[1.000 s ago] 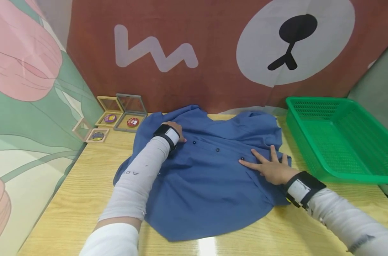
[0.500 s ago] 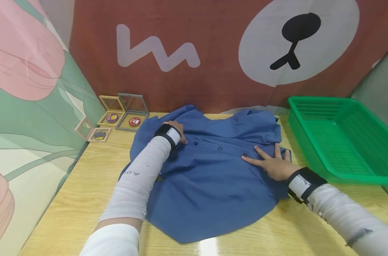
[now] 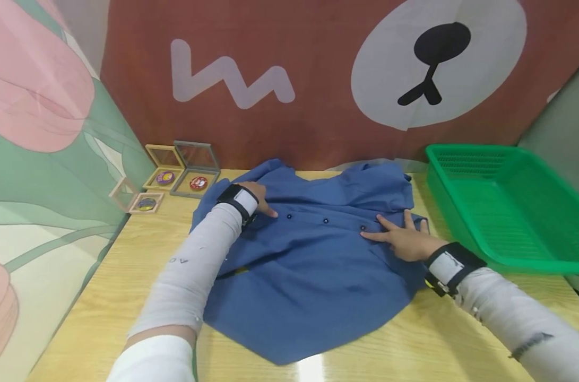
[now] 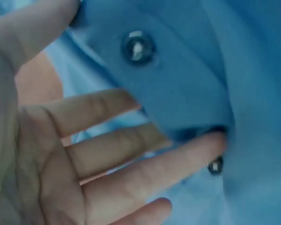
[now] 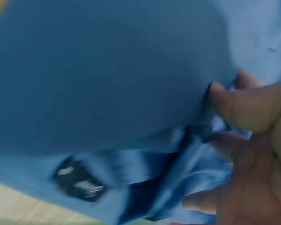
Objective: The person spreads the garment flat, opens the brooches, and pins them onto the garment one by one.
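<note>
A blue buttoned shirt (image 3: 318,297) lies across the table, a row of dark buttons (image 3: 325,220) along its front. My left hand (image 3: 256,195) is on its upper left part, with the thumb stretched toward the nearest button. In the left wrist view the fingers (image 4: 145,171) are extended and apart; some tips pass behind the edge of the button strip (image 4: 159,79). My right hand (image 3: 408,244) rests on the shirt's right side with fingers spread, its thumb close to a button. The right wrist view shows the thumb (image 5: 243,105) at a fold of the cloth.
A green plastic basket (image 3: 490,249) stands at the right. Three small open display cases, one grey (image 3: 176,183), one yellow (image 3: 150,182) and one pale (image 3: 136,208), hold round badges at the back left. The wooden table (image 3: 103,297) meets a brown patterned backdrop (image 3: 318,132).
My left hand has shifted slightly left, and its thumb now points out from the fingers. The shirt has been drawn a little left, its lower hem changing shape. My right hand stays spread, moving slightly.
</note>
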`<state>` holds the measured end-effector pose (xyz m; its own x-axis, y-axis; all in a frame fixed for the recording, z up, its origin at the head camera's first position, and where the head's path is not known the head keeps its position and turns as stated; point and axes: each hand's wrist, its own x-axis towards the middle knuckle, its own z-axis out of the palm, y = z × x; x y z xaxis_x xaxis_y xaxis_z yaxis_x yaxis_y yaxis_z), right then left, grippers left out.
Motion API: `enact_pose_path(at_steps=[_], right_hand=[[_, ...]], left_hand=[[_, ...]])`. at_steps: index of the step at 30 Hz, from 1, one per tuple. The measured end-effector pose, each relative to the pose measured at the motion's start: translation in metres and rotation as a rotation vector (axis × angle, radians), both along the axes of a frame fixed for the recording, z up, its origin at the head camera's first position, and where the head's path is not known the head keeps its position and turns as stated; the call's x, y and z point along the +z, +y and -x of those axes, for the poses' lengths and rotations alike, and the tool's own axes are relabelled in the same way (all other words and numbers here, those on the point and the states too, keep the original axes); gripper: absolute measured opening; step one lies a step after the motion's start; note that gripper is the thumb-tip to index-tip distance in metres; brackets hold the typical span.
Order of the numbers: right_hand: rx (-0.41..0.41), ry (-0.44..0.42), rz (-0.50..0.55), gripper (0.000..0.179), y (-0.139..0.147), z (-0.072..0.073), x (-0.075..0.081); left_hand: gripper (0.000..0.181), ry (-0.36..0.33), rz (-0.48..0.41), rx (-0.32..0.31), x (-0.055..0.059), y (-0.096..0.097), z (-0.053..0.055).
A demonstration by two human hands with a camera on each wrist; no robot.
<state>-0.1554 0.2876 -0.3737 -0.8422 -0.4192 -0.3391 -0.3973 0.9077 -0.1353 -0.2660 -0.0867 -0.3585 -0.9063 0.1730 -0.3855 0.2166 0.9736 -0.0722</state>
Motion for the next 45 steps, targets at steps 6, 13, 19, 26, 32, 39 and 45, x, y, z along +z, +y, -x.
enact_pose_path(at_steps=[6, 13, 19, 26, 32, 39, 45], right_hand=[[-0.037, 0.160, 0.192, 0.051, -0.020, -0.026, 0.023], [-0.259, -0.048, 0.259, 0.087, -0.033, -0.044, 0.033], [-0.303, -0.177, 0.128, 0.083, -0.036, -0.029, 0.023], [-0.401, -0.222, -0.045, 0.079, -0.044, 0.000, 0.004], [-0.432, -0.280, -0.160, 0.077, -0.059, 0.016, 0.005], [-0.460, -0.315, -0.181, 0.075, -0.067, 0.031, 0.013], [-0.550, -0.304, -0.147, 0.076, -0.071, 0.036, 0.015]], left_hand=[[0.051, 0.058, -0.155, -0.207, 0.020, -0.033, -0.005], [0.053, 0.022, -0.152, -0.319, 0.038, -0.063, -0.021], [0.089, -0.129, -0.012, -0.292, 0.017, -0.075, -0.032], [0.105, -0.103, 0.140, -0.237, 0.000, -0.066, -0.042], [0.104, -0.055, 0.175, -0.250, -0.008, -0.066, -0.040], [0.107, -0.006, 0.176, -0.285, -0.008, -0.063, -0.049], [0.109, 0.055, 0.159, -0.325, -0.009, -0.057, -0.059]])
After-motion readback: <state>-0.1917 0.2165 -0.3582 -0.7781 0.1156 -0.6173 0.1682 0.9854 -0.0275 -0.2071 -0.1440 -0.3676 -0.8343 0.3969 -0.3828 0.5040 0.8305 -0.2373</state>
